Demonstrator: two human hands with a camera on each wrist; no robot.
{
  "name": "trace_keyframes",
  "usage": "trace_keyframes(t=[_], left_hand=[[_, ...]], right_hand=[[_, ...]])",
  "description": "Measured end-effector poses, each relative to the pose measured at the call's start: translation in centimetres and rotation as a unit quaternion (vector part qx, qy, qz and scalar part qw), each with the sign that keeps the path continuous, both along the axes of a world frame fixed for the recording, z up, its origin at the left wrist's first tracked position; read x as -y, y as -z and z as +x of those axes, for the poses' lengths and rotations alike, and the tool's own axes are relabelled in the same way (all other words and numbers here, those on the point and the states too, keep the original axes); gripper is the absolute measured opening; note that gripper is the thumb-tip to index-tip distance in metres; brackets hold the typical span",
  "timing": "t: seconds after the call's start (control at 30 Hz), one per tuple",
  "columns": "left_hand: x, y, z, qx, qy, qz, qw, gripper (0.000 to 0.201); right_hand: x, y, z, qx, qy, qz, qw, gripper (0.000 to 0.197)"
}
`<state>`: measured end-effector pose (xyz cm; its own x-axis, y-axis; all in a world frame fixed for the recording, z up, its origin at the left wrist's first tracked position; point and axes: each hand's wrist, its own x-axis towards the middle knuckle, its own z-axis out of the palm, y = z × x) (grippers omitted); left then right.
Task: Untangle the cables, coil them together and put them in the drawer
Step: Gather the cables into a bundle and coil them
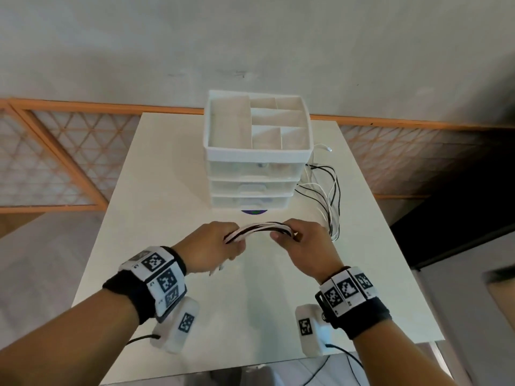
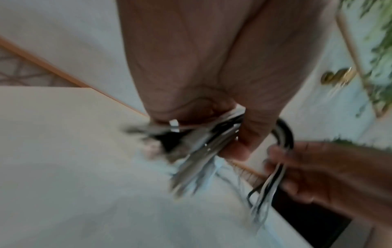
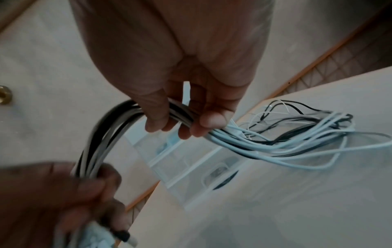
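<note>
Together, left hand and right hand clutch the cables bridging them, loose lengths trailing rightward.

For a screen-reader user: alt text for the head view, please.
Both hands, left hand and right hand, grip a bundle of black and white cables above a white table. Loose cable ends trail right of a drawer unit, drawers closed.

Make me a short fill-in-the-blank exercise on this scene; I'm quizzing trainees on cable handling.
1. The bundle of black and white cables is held by ____ hands.
2. The white plastic drawer unit has ____ drawers, all closed.
3. The loose cable ends trail on the white table to the ____ of the unit.

Missing words: both; three; right
</note>
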<state>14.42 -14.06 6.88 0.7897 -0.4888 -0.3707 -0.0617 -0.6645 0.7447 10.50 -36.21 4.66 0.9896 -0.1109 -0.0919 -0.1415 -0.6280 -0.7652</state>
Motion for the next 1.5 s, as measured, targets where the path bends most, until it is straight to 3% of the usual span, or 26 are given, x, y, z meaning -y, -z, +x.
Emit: trace_keyframes(t=[0.13,0.23,0.33,0.43,0.53,0.6,0.63,0.73,0.83,0.93,1.07,1.27,1.37,1.43,1.5], left_hand=[[-2.6,2.6,-2.1,-0.022,0.002,0.020,1.000,0.017],[-3.3,2.7,-3.0,-0.006,0.018,0.024,1.000,0.016],[-3.0,2.2,-3.4,0.004,0.069,0.066,0.995,0.016],[-2.4,1.4,-3.7,0.042,0.080,0.045,0.995,0.018],[-3.4,0.8,-3.8,0.054,0.031,-0.033,0.998,0.018],[-4.7,0.9,-4.1,-0.025,-0.037,-0.142,0.989,0.010],[-5.1,1.0,-4.5,-0.090,-0.081,-0.211,0.970,0.021],[-4.9,1.3,-5.7,-0.257,-0.198,-0.372,0.870,0.053],[-3.3,1.3,-5.7,-0.266,-0.280,-0.399,0.832,0.063],[-2.1,1.1,-5.3,-0.224,-0.327,-0.376,0.838,0.057],[-0.4,0.5,-5.3,-0.194,-0.331,-0.340,0.858,0.045],[2.2,-0.6,-5.7,-0.144,-0.361,-0.346,0.854,0.019],[3.1,-0.6,-5.8,-0.113,-0.360,-0.338,0.862,0.023],[3.7,-0.4,-6.0,-0.104,-0.352,-0.333,0.868,0.025],[4.2,-0.3,-6.3,-0.074,-0.331,-0.308,0.889,0.051]], right_hand=[[-1.0,1.1,-1.6,-0.021,-0.012,-0.029,0.999,0.022],[-2.3,1.5,-2.5,-0.072,-0.039,-0.206,0.975,0.018],[-5.0,0.3,-3.3,-0.066,-0.116,-0.328,0.935,0.064],[-8.2,-0.8,-3.3,-0.014,-0.195,-0.251,0.948,0.060],[-8.6,-0.8,-3.5,-0.037,-0.144,-0.106,0.983,0.045],[-7.8,-0.6,-3.6,-0.041,-0.107,-0.037,0.993,0.032],[-7.4,-0.7,-3.6,-0.044,-0.093,-0.012,0.995,0.031],[-6.7,-1.1,-3.6,-0.055,-0.100,0.011,0.993,0.035],[-6.8,-1.4,-3.7,-0.051,-0.132,0.020,0.990,0.031],[-6.9,-1.3,-4.0,-0.029,-0.147,0.069,0.986,0.017],[-6.6,-1.1,-4.3,0.020,-0.111,0.112,0.987,0.007],[-5.5,-0.9,-4.6,0.081,-0.071,0.177,0.978,0.011],[-4.8,-0.7,-4.5,0.077,-0.066,0.214,0.972,0.024],[-4.3,-0.3,-4.4,0.114,-0.082,0.188,0.972,0.025],[-3.9,0.3,-4.3,0.148,-0.101,0.134,0.975,0.027]])
